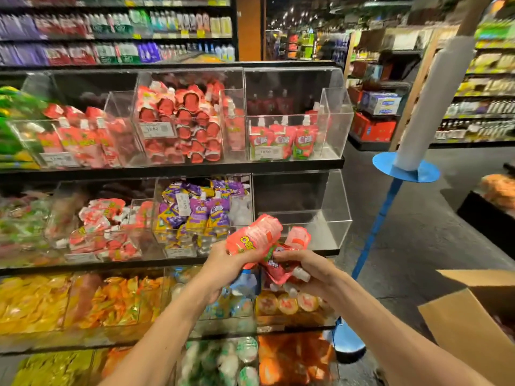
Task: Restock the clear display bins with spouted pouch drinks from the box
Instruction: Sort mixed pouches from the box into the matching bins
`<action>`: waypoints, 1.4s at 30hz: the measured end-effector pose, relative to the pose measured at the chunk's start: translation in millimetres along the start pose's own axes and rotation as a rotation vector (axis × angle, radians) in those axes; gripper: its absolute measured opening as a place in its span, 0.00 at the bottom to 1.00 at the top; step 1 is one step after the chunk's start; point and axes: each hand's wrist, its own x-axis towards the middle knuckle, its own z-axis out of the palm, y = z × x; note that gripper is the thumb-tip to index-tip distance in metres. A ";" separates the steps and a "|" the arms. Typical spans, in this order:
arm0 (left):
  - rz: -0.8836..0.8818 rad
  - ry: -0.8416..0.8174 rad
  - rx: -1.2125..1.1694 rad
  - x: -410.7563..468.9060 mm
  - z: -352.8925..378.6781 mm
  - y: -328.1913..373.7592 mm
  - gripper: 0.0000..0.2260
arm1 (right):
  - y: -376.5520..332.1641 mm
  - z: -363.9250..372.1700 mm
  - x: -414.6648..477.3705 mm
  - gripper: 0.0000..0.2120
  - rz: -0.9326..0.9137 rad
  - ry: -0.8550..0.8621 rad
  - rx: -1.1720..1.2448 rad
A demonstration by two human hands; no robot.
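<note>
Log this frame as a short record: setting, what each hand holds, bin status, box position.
setting: shop aisle, tiered shelf of clear display bins
left hand: grips a pink spouted pouch
right hand: grips more pink pouches, spouts pointing down-right
empty bin: second tier, far right, behind the hands
top right bin: few upright pouches along its front
cardboard box: open, lower right

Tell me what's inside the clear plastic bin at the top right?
The clear plastic bin at the top right holds three red spouted pouches standing upright at its front. Darker pouches stand behind them, too dim to count.
</note>
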 end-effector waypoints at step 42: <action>0.055 0.018 -0.162 186.7 109.8 26.8 0.38 | -111.4 -132.8 139.8 0.14 -0.020 -0.006 0.410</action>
